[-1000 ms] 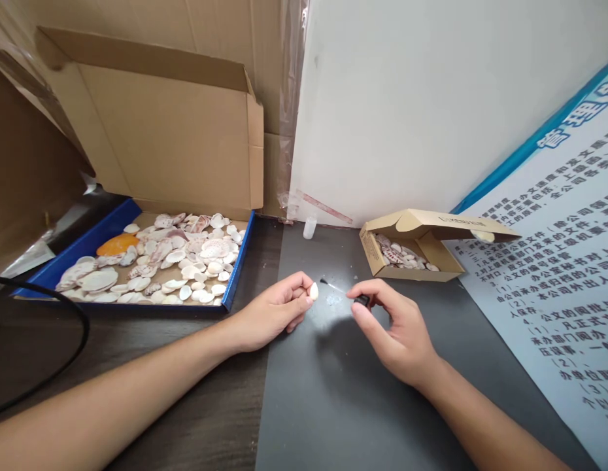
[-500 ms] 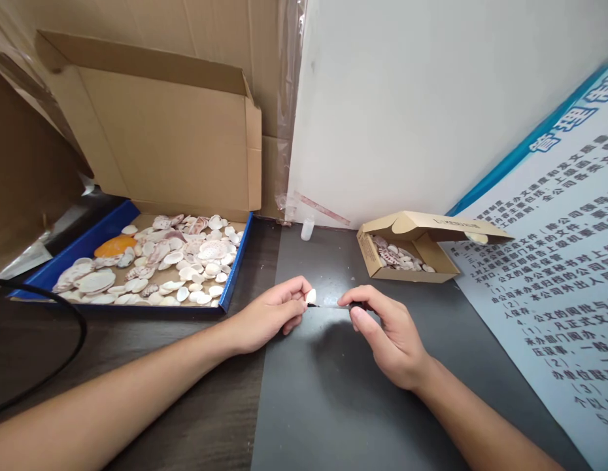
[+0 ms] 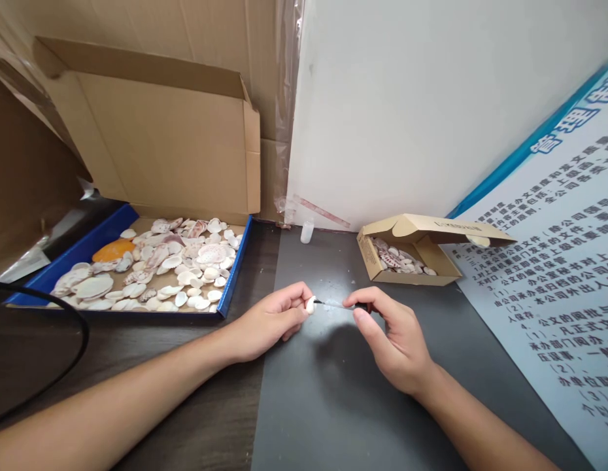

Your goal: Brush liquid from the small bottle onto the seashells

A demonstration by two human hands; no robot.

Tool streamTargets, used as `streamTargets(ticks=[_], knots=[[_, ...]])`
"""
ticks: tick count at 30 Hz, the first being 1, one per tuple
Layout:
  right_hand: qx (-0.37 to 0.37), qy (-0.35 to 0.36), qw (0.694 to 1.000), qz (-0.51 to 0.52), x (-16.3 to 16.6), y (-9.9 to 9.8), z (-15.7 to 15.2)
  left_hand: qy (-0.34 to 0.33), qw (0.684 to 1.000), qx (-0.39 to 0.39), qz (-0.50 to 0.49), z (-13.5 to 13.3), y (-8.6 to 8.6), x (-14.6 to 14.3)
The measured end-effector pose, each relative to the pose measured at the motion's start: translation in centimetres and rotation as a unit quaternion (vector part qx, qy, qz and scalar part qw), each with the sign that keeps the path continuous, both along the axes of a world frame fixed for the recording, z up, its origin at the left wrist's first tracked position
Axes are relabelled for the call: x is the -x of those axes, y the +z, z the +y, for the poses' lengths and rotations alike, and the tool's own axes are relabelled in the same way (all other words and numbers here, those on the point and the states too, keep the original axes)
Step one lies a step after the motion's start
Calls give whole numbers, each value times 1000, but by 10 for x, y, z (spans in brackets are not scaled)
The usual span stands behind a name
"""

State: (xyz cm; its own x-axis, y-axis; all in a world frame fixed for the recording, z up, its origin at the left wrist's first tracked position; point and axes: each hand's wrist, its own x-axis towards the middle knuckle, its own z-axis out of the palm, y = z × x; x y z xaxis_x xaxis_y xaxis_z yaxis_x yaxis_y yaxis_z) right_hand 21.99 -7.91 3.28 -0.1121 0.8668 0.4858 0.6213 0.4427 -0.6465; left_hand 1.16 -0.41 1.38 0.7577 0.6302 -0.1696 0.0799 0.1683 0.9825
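Note:
My left hand [image 3: 272,320] rests on the grey mat [image 3: 333,392] and pinches a small white shell [image 3: 310,305] between thumb and fingers. My right hand [image 3: 389,333] is closed on a thin black-handled brush [image 3: 340,305], whose tip touches the shell. A large flat box with a blue rim [image 3: 235,265] lies to the left, holding several pale shells and one orange shell [image 3: 114,249]. A small open cardboard box [image 3: 412,252] with several shells stands behind my right hand.
A small clear bottle [image 3: 307,231] stands by the white wall. A printed poster [image 3: 559,281] leans at the right. A black cable [image 3: 49,353] loops over the dark wooden desk at the left. Cardboard panels rise behind the large box.
The brush tip has moved left from the mat to the shell and stays against it. Both hands have come closer together.

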Motion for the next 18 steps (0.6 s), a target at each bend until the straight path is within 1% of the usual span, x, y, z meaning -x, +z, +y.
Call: streamTargets(ticks=[3,10,15,18], knots=[[5,17,1000,-2,0,-1,0,-1,1000,-2,4,0,-1,0],[2,17,1000,-15,1,-1,0,-4,1000,-9,10,0,0,1],[-19,13,1000,-4,2,0,-1,-7,1000,-17,17,-1,-2,2],[-18,21,1000,-5,3,0,-2,-6,1000,-23,19,-1,-3,2]])
